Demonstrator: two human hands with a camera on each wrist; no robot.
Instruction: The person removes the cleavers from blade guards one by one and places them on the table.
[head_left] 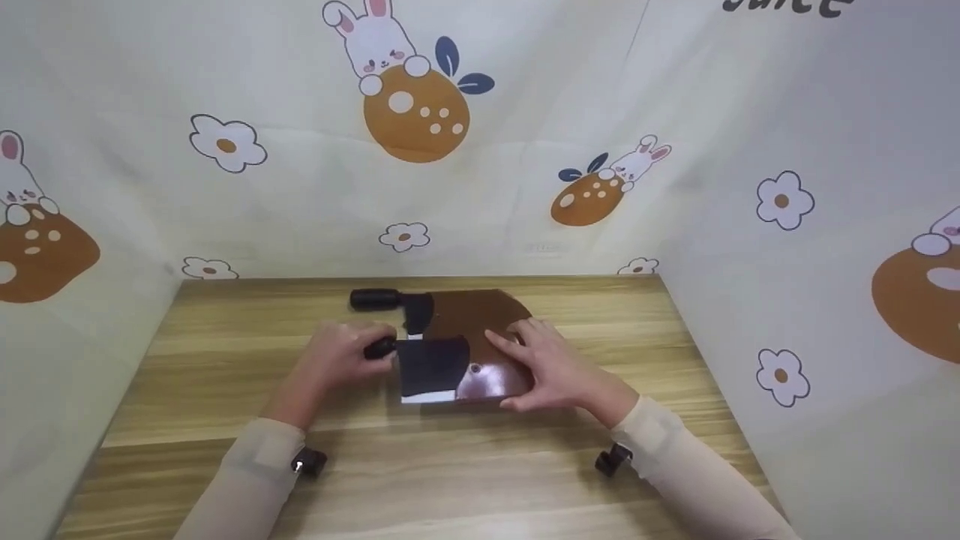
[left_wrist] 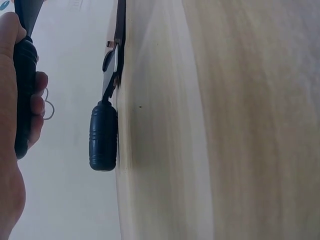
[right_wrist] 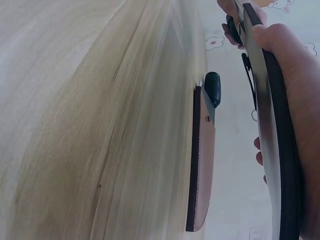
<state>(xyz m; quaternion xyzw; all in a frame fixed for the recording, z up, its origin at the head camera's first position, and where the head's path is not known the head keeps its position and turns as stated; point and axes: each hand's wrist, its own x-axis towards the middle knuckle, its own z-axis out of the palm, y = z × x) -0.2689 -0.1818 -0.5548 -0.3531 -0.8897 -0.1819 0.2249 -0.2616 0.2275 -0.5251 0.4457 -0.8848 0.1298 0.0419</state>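
Note:
Two cleavers with black handles and brown sheaths are in the head view. My left hand (head_left: 341,356) grips the black handle (left_wrist: 25,95) of the nearer cleaver (head_left: 435,367). Its sheath (head_left: 491,381) is held by my right hand (head_left: 559,367), thumb on the near edge and fingers across the far end. A strip of bright blade shows beside the sheath's mouth. In the right wrist view this cleaver is raised off the table. The farther cleaver (head_left: 418,311) lies flat behind it, its handle (left_wrist: 103,137) pointing left and neither hand on it.
The wood-grain table (head_left: 465,480) carries both cleavers. A pale cloth (head_left: 300,195) printed with rabbits and flowers hangs behind and at both sides. A small black camera (head_left: 309,461) sits on the left wrist, another (head_left: 613,459) on the right.

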